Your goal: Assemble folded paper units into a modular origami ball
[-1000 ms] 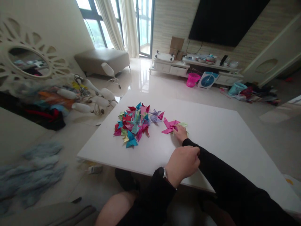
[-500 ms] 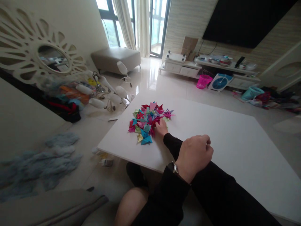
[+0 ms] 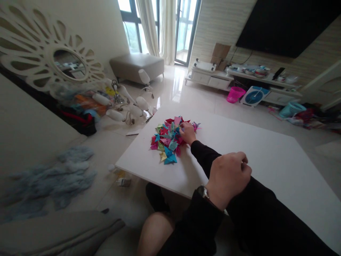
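A heap of folded paper cranes (image 3: 166, 140) in pink, red, blue, green and yellow lies on the white table (image 3: 239, 142). My right hand (image 3: 188, 133) reaches over the heap's right side with its fingers bent down among the cranes. Its fingertips look pinched on a bluish one, though they are partly covered. Nearer to me, my left hand (image 3: 229, 177), with a wristwatch (image 3: 204, 192) at its wrist, hovers above my right forearm. Its fingers are curled closed, and whatever may be in them is hidden.
Left of the table, a chandelier with white shades (image 3: 133, 108) and a grey fluffy heap (image 3: 61, 174) lie on the floor. Beyond stand a grey bench (image 3: 137, 65), a pink basket (image 3: 236, 94) and a blue fan (image 3: 254, 96). The table's near edge (image 3: 151, 180) is above my knee.
My right hand has shifted up and farther onto the heap from its near right side. The left hand keeps its curled pose. The whole view has turned slightly left.
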